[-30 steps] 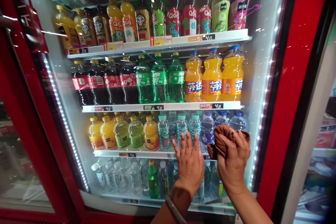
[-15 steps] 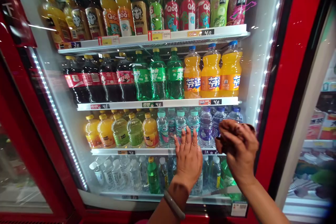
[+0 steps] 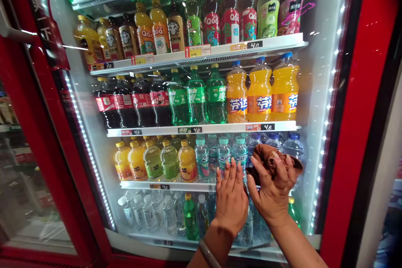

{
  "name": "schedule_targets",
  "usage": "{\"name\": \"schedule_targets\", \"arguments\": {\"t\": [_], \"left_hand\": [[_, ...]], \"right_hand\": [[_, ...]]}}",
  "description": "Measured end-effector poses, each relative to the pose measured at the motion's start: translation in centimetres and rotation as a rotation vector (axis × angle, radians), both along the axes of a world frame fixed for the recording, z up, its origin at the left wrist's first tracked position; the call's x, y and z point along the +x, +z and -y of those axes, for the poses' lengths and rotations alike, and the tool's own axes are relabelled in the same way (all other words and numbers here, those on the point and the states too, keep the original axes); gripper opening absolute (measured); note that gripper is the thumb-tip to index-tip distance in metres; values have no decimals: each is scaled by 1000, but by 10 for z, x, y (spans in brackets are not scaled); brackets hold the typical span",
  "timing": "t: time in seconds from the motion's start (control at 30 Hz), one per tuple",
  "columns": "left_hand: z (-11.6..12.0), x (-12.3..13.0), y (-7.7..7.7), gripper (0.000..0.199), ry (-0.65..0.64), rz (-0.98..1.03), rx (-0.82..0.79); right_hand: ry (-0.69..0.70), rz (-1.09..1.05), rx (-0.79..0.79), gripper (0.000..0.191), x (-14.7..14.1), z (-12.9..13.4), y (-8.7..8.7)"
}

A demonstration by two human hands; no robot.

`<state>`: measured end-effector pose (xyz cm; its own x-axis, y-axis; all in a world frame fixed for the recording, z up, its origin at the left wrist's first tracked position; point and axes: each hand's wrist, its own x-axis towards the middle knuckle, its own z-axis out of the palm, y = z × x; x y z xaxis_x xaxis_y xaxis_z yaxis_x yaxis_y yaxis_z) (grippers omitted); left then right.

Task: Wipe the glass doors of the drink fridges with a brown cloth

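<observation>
A crumpled brown cloth (image 3: 272,160) is gripped in my right hand (image 3: 271,192), up against the glass door (image 3: 317,104) of a drinks fridge. Just to its left, my left hand (image 3: 231,201) is laid flat with fingers extended upward, apparently on the same glass, holding nothing. A grey band (image 3: 207,253) circles the left wrist. Behind the hands, through the glass, stand turquoise-capped bottles (image 3: 224,150) and blue-capped clear bottles (image 3: 292,144), partly covered by the cloth and fingers.
The fridge has a red frame (image 3: 351,142) on the right and a door handle (image 3: 19,33) at the upper left. Shelves hold cola bottles (image 3: 143,100), green bottles (image 3: 196,96), orange soda bottles (image 3: 260,88) and juice bottles (image 3: 186,161). A light strip (image 3: 89,150) runs down the left side.
My right hand and the cloth have moved left, closer to my left hand, which stays flat. The camera view has shifted, so the shelves sit lower and further right.
</observation>
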<state>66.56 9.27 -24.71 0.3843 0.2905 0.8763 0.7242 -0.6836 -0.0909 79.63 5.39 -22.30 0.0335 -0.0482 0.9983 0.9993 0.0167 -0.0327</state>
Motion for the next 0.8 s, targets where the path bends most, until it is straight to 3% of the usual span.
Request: {"name": "schedule_targets", "arguments": {"t": [0.1, 0.2, 0.3, 0.43, 0.57, 0.8], "left_hand": [[0, 1, 0, 79, -5, 6, -8], [1, 3, 0, 77, 4, 9, -17], [2, 6, -1, 74, 21, 21, -24], [6, 4, 1, 73, 23, 36, -43], [10, -7, 3, 75, -5, -23, -97], [-3, -30, 4, 80, 112, 49, -92]], "right_hand": [[-32, 81, -83, 59, 4, 3, -19], [-44, 143, -104, 60, 27, 11, -29], [-35, 158, -47, 68, 57, 19, -23], [-105, -7, 116, 75, 77, 18, -7], [-70, -134, 210, 54, 65, 6, 0], [30, -130, 219, 47, 22, -11, 13]]}}
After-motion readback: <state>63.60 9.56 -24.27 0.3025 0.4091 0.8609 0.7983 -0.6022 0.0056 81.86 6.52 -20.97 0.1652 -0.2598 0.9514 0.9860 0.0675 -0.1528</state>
